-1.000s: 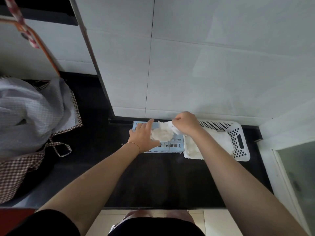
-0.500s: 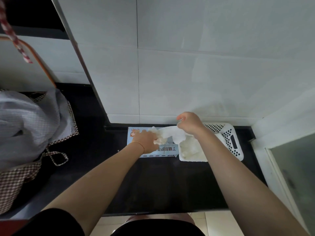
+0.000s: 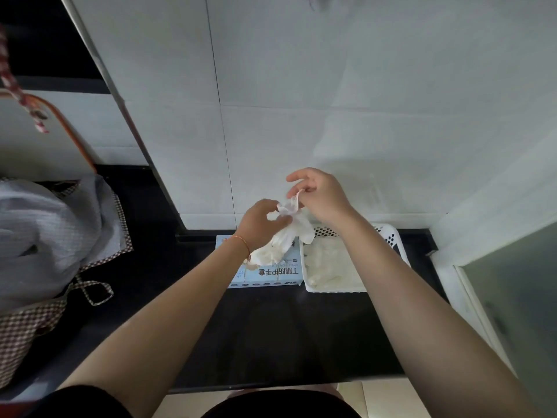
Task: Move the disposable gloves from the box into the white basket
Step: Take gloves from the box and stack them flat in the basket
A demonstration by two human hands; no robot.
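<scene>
A light blue glove box (image 3: 271,274) lies on the black counter against the tiled wall, with crumpled white gloves bulging from its opening. Right beside it stands the white perforated basket (image 3: 391,236), holding a layer of white gloves (image 3: 328,263). Above the box, both hands hold one translucent white glove (image 3: 294,229) in the air. My right hand (image 3: 321,196) pinches its top edge. My left hand (image 3: 260,223) pinches the glove a little lower, on its left side. The glove's lower end hangs down to the pile in the box.
A grey cloth bundle (image 3: 39,233) with a checked apron lies on the counter at the left. An orange-rimmed board (image 3: 45,140) leans behind it. A frosted glass panel (image 3: 512,297) borders the right side. The black counter (image 3: 271,333) runs to its front edge near me.
Both hands have risen from the box. The left hand left the glove pile and now pinches the same glove that the right hand pulled up.
</scene>
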